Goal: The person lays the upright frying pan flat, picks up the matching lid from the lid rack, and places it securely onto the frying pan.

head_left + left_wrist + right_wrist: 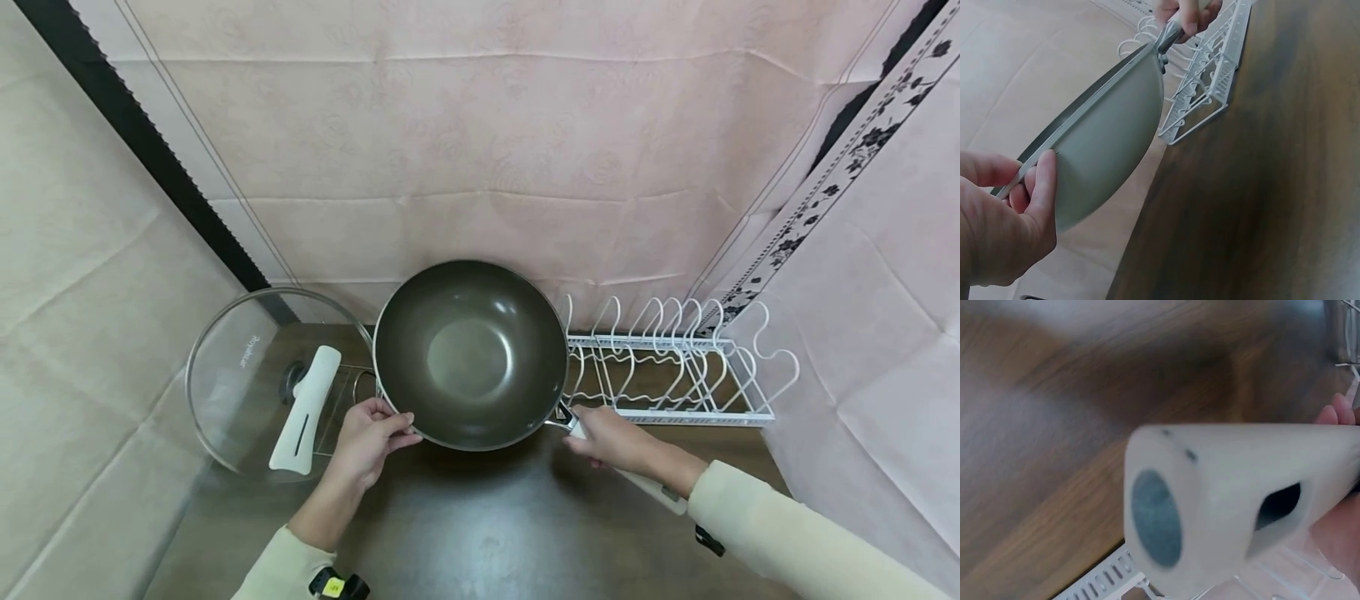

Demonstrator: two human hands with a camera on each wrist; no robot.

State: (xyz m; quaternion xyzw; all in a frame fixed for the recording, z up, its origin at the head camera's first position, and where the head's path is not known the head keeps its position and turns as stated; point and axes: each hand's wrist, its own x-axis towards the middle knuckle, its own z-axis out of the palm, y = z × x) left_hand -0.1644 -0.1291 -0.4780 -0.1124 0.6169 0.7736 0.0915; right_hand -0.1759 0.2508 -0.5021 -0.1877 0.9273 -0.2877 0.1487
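A wok [471, 354] with a dark inside and a pale green outside is held up above the table. My left hand [372, 437] pinches its rim at the lower left; in the left wrist view the thumb lies inside the rim and the fingers [1044, 181] press the outer wall. With my right hand [611, 440] I grip the wok's pale handle [1241, 487], whose hollow end fills much of the right wrist view. Left of the wok, a glass lid [240, 392] with a white upright handle [306, 412] stands tilted.
A white wire dish rack [690, 417] stands at the back right, just behind my right hand. Behind the lid, part of a metal wire rack [341, 400] shows. The brown wooden table [487, 533] is bounded by cloth-covered walls [480, 125] at the back and sides.
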